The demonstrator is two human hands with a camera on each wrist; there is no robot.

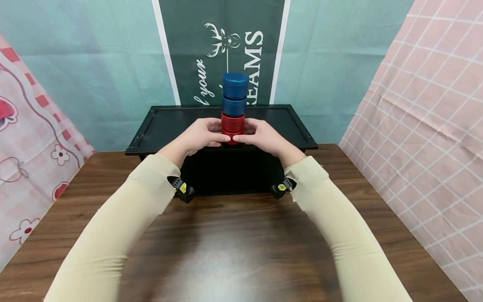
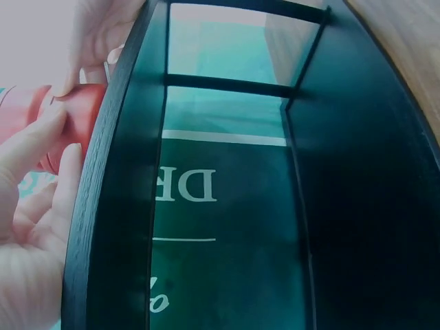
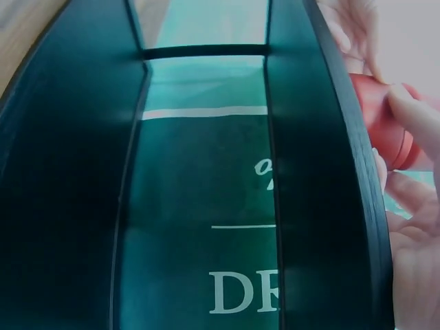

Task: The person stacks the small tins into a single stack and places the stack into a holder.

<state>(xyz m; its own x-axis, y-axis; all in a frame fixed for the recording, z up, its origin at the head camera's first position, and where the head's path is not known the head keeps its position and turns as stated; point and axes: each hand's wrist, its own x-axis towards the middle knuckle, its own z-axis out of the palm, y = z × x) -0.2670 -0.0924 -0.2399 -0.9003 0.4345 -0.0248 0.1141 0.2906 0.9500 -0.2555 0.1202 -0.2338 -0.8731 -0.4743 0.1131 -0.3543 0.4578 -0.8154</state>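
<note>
A column of round metallic tins stands at the front edge of a black shelf, blue tins above and red tins below. From the left, my left hand holds the lowest red part, thumb in front and fingers around the side. My right hand grips it from the right in mirror fashion, the two thumb tips almost meeting. The left wrist view has the red tin against the shelf top, both hands on it. In the right wrist view the shelf board partly hides the hands.
The shelf stands on a brown wooden table, its space underneath open to the back. Behind hangs a green cloth with white lettering. A pink checked cloth bounds the right side, a patterned pink cloth the left.
</note>
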